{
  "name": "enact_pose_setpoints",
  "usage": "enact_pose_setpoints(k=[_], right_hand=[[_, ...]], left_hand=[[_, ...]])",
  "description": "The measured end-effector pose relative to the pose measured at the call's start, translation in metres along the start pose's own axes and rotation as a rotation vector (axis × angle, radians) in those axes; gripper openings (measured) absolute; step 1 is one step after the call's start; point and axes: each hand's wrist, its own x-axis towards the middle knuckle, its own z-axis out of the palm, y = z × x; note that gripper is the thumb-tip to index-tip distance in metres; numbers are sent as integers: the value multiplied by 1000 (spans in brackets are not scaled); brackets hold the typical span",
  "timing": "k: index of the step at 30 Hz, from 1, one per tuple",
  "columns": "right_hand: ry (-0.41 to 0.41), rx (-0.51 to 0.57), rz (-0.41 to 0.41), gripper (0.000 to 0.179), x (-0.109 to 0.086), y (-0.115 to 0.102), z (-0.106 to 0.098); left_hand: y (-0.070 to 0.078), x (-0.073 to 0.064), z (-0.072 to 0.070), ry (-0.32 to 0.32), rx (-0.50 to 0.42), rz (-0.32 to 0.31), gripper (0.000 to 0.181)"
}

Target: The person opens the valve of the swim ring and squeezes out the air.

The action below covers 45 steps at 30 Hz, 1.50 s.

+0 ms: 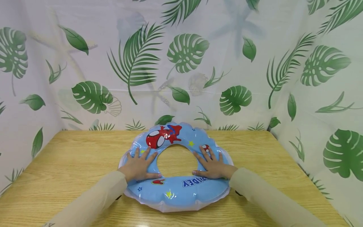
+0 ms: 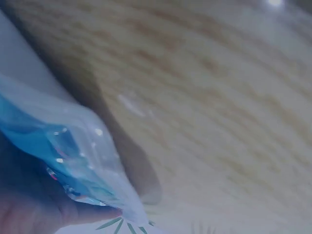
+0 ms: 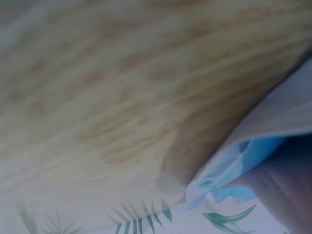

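An inflated blue swim ring (image 1: 181, 192) with a white underside lies on the wooden table in the head view. Red cartoon figures, yellow stars and lettering are printed on it. My left hand (image 1: 139, 165) rests on the ring's left side with fingers spread. On the right side my right hand (image 1: 213, 165) presses flat, its fingers also spread and pointing away from me. Through the ring's round hole the tabletop shows. In the left wrist view the ring's pale edge (image 2: 97, 141) runs beside the hand; the right wrist view shows its edge (image 3: 224, 161) too.
The light wooden table (image 1: 71, 164) extends around the ring on both sides. A white cloth (image 1: 187, 104) printed with green leaves hangs behind the table and along its left and right sides.
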Motion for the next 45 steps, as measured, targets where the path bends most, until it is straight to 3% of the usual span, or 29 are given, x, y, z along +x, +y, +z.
enact_pose_setpoints(k=[7, 11, 17, 22, 28, 45], right_hand=[[-3, -16, 7, 83, 1, 1, 1], [1, -21, 6, 84, 2, 2, 2], [2, -3, 3, 84, 1, 1, 2], [-1, 10, 5, 84, 1, 0, 0], [-6, 16, 3, 84, 1, 0, 0], [4, 29, 2, 84, 1, 1, 1]], left_hand=[[7, -7, -4, 163, 17, 72, 92], [15, -16, -8, 226, -44, 114, 84], [27, -31, -10, 161, -140, 141, 85], [30, -37, -2, 93, -133, 147, 92], [32, -37, 8, 18, -121, 104, 102], [39, -38, 17, 15, -16, 85, 108]])
